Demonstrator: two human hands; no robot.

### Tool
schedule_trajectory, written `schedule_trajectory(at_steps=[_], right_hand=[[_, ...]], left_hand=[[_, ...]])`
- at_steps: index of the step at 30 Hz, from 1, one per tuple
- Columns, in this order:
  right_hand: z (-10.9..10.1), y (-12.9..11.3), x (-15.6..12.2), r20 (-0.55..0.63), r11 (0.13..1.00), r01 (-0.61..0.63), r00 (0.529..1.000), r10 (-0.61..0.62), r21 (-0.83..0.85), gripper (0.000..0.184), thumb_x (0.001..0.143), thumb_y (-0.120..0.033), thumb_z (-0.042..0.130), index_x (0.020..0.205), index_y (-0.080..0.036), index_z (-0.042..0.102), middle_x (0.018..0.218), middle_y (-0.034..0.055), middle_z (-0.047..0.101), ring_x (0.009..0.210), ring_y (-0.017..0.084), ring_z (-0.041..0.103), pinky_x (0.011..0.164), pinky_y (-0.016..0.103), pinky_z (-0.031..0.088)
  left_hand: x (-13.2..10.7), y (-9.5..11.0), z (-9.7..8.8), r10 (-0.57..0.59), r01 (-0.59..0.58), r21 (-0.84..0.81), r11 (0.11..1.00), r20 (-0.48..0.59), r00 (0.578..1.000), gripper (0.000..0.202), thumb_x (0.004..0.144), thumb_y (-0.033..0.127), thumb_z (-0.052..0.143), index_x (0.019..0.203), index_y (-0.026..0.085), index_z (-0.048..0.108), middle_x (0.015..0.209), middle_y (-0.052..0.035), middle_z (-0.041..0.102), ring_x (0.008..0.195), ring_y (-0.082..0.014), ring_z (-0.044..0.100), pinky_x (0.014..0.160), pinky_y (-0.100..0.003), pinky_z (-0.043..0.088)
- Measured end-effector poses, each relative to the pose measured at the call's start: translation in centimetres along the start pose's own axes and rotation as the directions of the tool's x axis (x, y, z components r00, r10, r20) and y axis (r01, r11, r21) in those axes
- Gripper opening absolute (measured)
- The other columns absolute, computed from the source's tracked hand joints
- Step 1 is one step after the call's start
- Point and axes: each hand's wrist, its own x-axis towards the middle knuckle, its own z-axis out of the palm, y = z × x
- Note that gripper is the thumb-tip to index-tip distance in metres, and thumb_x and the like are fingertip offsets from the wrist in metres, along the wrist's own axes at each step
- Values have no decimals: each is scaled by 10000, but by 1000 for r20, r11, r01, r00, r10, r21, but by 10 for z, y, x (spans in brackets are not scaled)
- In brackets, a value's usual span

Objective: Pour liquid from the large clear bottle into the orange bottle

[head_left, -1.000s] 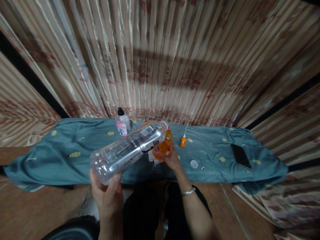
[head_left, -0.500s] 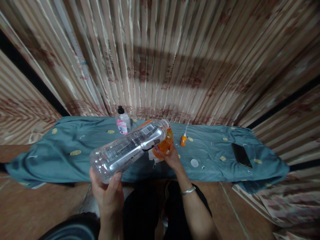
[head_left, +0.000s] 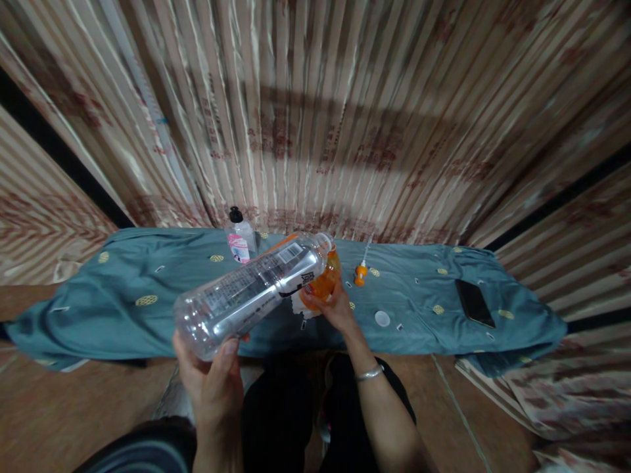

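My left hand (head_left: 211, 371) is wrapped round the base of a large clear plastic bottle (head_left: 251, 292) with a printed label. The bottle slants up to the right, its uncapped neck over the top of an orange bottle (head_left: 320, 289). My right hand (head_left: 335, 305) grips that orange bottle, which stands partly hidden behind the clear one. Whether liquid is flowing between them I cannot tell. A whitish torn-edged piece (head_left: 300, 309) shows beneath the orange bottle. To the right lies an orange pump top (head_left: 361, 272) with a clear tube.
On the teal cloth (head_left: 419, 302) stands a clear pump bottle (head_left: 240, 240) with a black top and pink label. A white round cap (head_left: 382, 318) and a black phone (head_left: 474, 303) lie to the right. A striped curtain (head_left: 315, 131) hangs behind.
Both hands keep their grips and the two bottles hold nearly the same pose. The whole view has shifted very slightly.
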Motion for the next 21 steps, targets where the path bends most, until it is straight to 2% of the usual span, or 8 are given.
schedule_trajectory(at_steps=[10, 21], right_hand=[[0, 4, 2, 1, 999, -18, 1000, 18, 30, 778, 668, -502, 982, 1311, -242, 630, 1254, 130, 847, 1188, 381, 809, 1095, 578, 646], [0, 9, 3, 1, 1000, -4, 1000, 4, -9, 837, 691, -562, 965, 1375, -232, 611, 1294, 151, 835, 1220, 387, 798, 1104, 588, 635]], left_hand=[[1, 8, 5, -35, 35, -9, 999, -26, 999, 739, 466, 323, 1028, 1115, 235, 686, 1014, -7, 732, 747, -161, 654, 586, -230, 575], [0, 7, 3, -15, 15, -6, 1000, -9, 1000, 721, 497, 329, 1014, 1134, 237, 688, 1001, -8, 736, 734, -164, 658, 597, -250, 587]])
